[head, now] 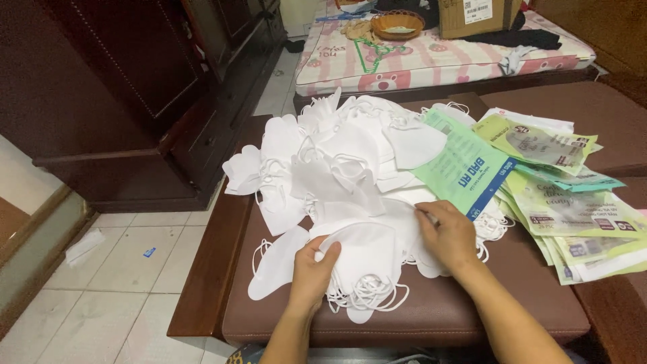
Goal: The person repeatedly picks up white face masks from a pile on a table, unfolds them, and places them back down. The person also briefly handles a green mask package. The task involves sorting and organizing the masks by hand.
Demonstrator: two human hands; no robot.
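The left hand (311, 273) is gripping a stack of folded white masks (360, 259) at its three o'clock, long axis running toward one o'clock. The right hand (450, 236), equally near, is pinching the stack's far edge beside a green packet (465, 168); loops are tangling below, count unclear.

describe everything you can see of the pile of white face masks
The pile of white face masks is a loose, overlapping heap of folded, soft, fabric-like masks with thin white ear loops trailing out. It lies on a brown cushioned seat. The left hand grips a small stack at its near edge; the right hand rests on it beside a green packet.
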